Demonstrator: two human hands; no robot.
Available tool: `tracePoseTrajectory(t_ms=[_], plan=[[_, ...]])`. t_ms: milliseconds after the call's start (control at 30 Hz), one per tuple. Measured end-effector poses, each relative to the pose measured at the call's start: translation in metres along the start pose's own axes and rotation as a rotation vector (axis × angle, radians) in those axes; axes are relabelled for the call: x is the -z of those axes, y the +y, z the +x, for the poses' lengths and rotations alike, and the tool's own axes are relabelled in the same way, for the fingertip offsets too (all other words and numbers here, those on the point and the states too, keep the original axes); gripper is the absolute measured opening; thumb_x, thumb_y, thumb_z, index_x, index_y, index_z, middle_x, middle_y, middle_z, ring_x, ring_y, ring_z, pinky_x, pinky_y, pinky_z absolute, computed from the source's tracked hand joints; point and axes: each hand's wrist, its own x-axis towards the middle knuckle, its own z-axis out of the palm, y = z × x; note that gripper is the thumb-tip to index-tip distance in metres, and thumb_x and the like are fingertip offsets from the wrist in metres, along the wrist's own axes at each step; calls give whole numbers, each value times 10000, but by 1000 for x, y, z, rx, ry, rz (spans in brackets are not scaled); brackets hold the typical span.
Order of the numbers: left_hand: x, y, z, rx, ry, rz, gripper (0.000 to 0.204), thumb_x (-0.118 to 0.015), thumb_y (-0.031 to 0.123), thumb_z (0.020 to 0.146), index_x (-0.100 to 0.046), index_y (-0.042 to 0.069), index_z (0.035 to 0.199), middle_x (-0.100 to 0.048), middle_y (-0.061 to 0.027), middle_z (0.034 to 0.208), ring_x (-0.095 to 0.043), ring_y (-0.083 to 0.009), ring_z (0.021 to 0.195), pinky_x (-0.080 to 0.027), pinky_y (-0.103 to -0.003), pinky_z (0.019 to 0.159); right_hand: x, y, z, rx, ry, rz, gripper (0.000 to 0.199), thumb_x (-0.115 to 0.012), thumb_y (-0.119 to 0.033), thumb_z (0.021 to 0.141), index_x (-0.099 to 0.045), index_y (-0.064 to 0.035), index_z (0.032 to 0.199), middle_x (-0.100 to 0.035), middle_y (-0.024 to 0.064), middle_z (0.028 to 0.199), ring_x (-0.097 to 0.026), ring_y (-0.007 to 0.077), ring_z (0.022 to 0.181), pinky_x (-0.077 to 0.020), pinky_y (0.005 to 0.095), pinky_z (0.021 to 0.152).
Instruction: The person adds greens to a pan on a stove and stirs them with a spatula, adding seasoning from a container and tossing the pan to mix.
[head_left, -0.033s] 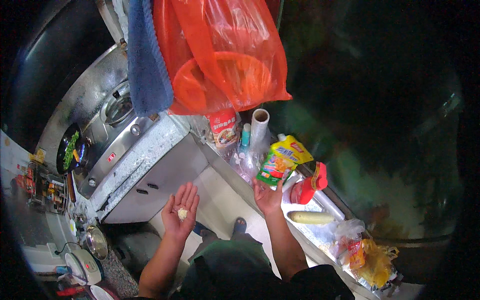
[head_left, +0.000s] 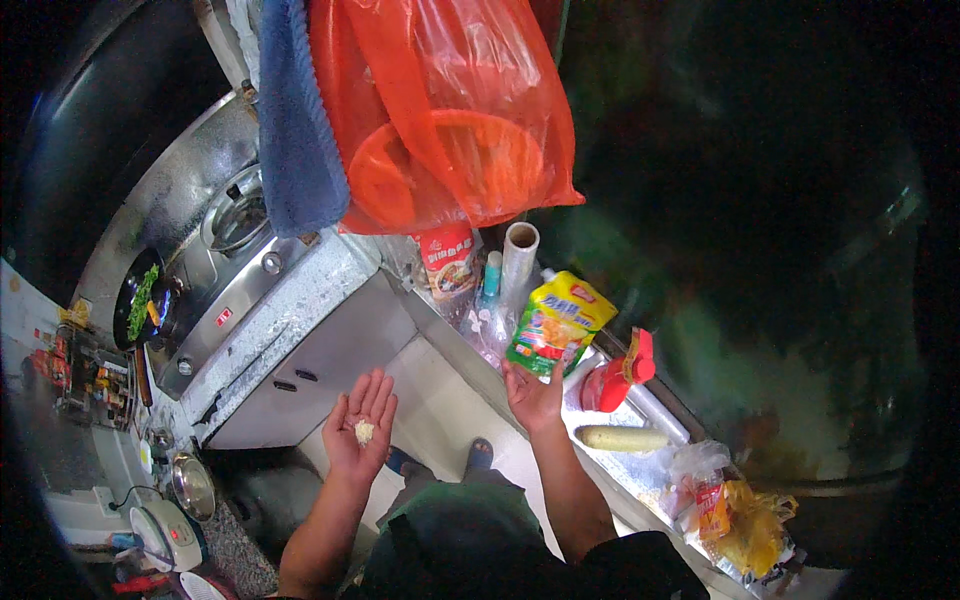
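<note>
From the head view, the left hand [head_left: 361,428] lies palm up with fingers loosely spread, a small pale lump [head_left: 364,432] resting on it. The right hand [head_left: 533,395] grips the bottom of a yellow-green pouch [head_left: 556,322] above the ledge [head_left: 655,410], beside a red bottle [head_left: 612,382].

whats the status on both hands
Left hand open, palm up, small white bits in it. Right hand holding yellow-green pouch. Nothing in the way.

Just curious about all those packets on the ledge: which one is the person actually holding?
The yellow and green pouch, gripped at its bottom by the right hand. The red packet behind it and the yellow bag lie untouched.
</note>
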Motion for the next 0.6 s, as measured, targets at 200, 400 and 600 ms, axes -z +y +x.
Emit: tracePoseTrajectory(t_ms=[200,400,600], plan=[[17,15,-9,-76,18,-25,426,-369,250,935,-435,-34,1245,-389,-173,1357,-333,-312,1285,-289,-438,1056,4,2,19,73,-81,-196,889,-429,-677,786,-374,116,1183,-516,217,1156,-559,300,1027,-498,344,860],[27,33,-21,-166,31,-57,427,-370,247,936,-420,-39,1249,-381,-179,1360,-337,-307,1283,-289,-436,1057,37,3,9,-44,-12,-232,751,-453,-623,818,-432,47,1154,-555,190,1121,-576,270,989,-492,334,830],[34,50,-32,-239,76,-160,410,-328,218,951,-396,-30,1270,-359,-171,1376,-317,-295,1298,-288,-430,1062,70,27,-12,-154,76,-564,608,-410,-580,866,-477,-38,1134,-590,147,1021,-583,242,880,-471,356,756]])
